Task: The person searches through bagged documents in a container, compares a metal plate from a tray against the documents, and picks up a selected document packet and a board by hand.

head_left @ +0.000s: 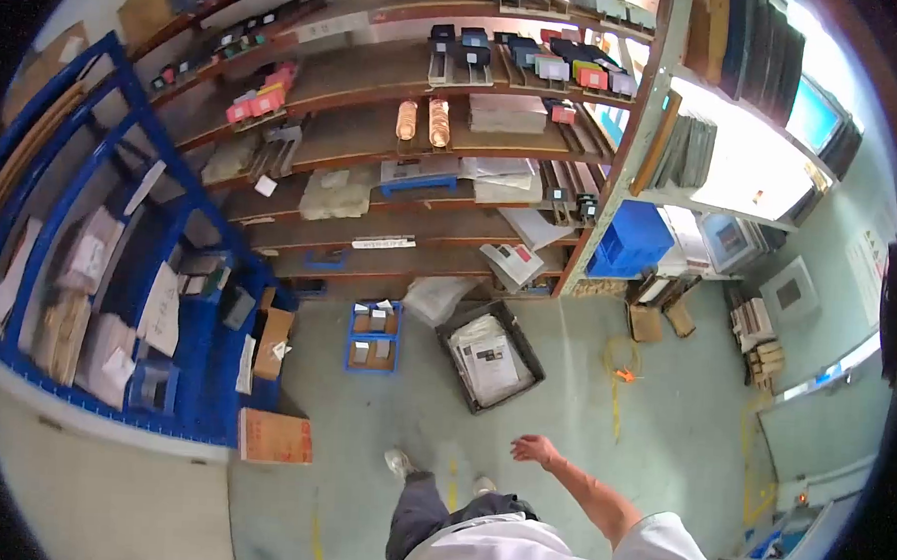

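My right hand hangs out in front of my body over the green floor, its fingers loosely stretched and holding nothing. Nearest to it is a black crate on the floor, with printed paper and clear plastic wrapping inside. The hand does not touch the crate. Left of the crate stand two small blue trays with small pale boxes in them. My left hand is out of the picture.
Ahead rises a wide wooden shelf rack bearing boxes, stacks and copper-coloured rolls. A blue rack stands left, an orange-brown box by its foot. On the right sit a blue bin and an orange object on the floor.
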Tool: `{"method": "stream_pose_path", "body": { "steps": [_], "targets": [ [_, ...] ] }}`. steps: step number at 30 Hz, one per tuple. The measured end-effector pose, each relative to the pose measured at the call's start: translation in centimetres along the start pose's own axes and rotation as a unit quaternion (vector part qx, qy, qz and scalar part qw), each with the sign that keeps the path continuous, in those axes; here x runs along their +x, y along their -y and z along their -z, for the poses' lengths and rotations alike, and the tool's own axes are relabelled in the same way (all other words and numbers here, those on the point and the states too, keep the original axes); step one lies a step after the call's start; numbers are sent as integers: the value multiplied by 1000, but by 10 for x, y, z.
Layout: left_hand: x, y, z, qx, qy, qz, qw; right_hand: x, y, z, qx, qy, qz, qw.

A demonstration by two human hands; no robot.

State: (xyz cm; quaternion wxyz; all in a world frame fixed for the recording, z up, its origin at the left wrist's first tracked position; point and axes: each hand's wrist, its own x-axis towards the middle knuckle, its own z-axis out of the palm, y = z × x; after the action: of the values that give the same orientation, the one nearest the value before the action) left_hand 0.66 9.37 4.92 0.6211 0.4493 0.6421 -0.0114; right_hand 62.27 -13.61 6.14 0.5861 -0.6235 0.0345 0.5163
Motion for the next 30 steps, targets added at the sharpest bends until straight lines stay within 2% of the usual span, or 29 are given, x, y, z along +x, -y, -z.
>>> {"method": "stream_pose_path", "body": {
  "steps": [2, 4, 6, 7, 9, 11, 12, 15, 16, 18, 19, 20, 21, 22, 23, 24, 26, 28, 30],
  "targets": [
    [39, -57, 26, -5, 17, 1, 1000, 27, 34, -34, -2, -21, 11, 1000],
    [74, -111, 48, -12, 32, 5, 999, 47, 37, -60, -7, -41, 18, 999],
    [96, -144, 43, -40, 46, 21, 998, 71, 2, -55, 172, 57, 33, 983],
    [116, -170, 44, -52, 50, 20, 997, 66, -8, -68, 174, 52, 33, 983],
    [185, -259, 38, -61, 68, -4, 996, 76, -10, -96, 73, -78, -80, 991],
    [245, -303, 49, -55, 78, 2, 995, 62, -24, -116, 143, -118, -80, 979],
    [280, -340, 44, 0, 96, 2, 995, 49, -31, -124, 155, -126, -86, 976],
    [278, -502, -4, 43, 84, -49, 994, 37, -41, -146, 77, -218, -150, 961],
    [271, -541, -20, 100, 74, -77, 989, 34, -55, -146, 146, -188, -127, 963],
    [290, -577, -42, 167, 68, -109, 978, 22, -41, -162, 158, -228, -159, 948],
    [325, -574, -53, 123, 95, -120, 981, 21, -31, -162, 154, -262, -190, 934],
    [360, -573, -70, 82, 121, -130, 981, 30, -27, -157, 164, -264, -189, 932],
    [390, -572, -97, 208, 175, -205, 940, 38, -33, -154, 193, -269, -183, 926],
    [402, -565, -113, 333, 224, -269, 876, 39, -42, -160, 224, -272, -182, 918],
    [370, -575, -138, 346, 225, -263, 872, 39, -38, -161, 291, -255, -131, 913],
    [311, -615, -212, 193, 221, -26, 956, 48, -37, -161, 288, -277, -138, 906],
    [270, -648, -296, 259, 266, -43, 928, 62, -32, -172, 297, -300, -156, 893],
    [286, -654, -374, 269, 332, -59, 902, 66, -21, -185, 345, -347, -123, 863],
    [278, -680, -458, 306, 372, -83, 873, 75, -23, -213, 264, -381, -152, 873]
  ]
}}
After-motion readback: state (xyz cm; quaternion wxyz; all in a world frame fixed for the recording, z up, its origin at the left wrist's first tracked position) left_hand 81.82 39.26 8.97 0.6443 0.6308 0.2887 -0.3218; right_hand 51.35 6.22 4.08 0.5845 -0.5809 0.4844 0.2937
